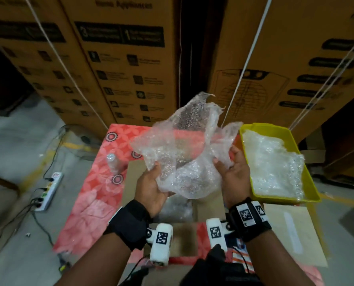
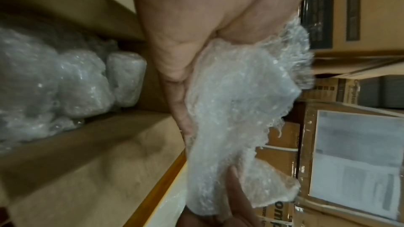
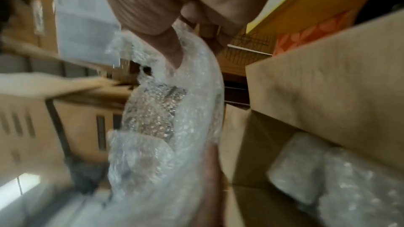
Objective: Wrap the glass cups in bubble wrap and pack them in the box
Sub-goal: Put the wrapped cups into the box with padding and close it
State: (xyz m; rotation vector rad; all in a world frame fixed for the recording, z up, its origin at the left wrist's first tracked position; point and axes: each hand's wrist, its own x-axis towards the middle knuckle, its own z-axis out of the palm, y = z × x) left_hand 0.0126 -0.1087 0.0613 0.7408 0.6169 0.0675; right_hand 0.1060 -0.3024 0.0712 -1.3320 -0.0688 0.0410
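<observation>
Low in the frame, under my wrists, sits the open box (image 1: 180, 230), where I can drop things straight down; the left wrist view shows wrapped bundles (image 2: 83, 82) already lying side by side in it. Just above, mid-frame, my left hand (image 1: 151, 188) pinches the lower left edge of a bubble wrap sheet (image 1: 184, 145) and my right hand (image 1: 235, 170) clutches its right edge, both fingers curled on it. I hold it up over the box and pull it apart, I think to flatten it for the next cup. At centre left, on the red patterned cloth (image 1: 93, 182), stands what looks like an unwrapped glass cup (image 1: 113, 164), though blur makes that uncertain. At centre right the yellow tray (image 1: 275, 126) keeps spare wrap within my right hand's reach. Big cartons (image 1: 120, 58) fill the top.
</observation>
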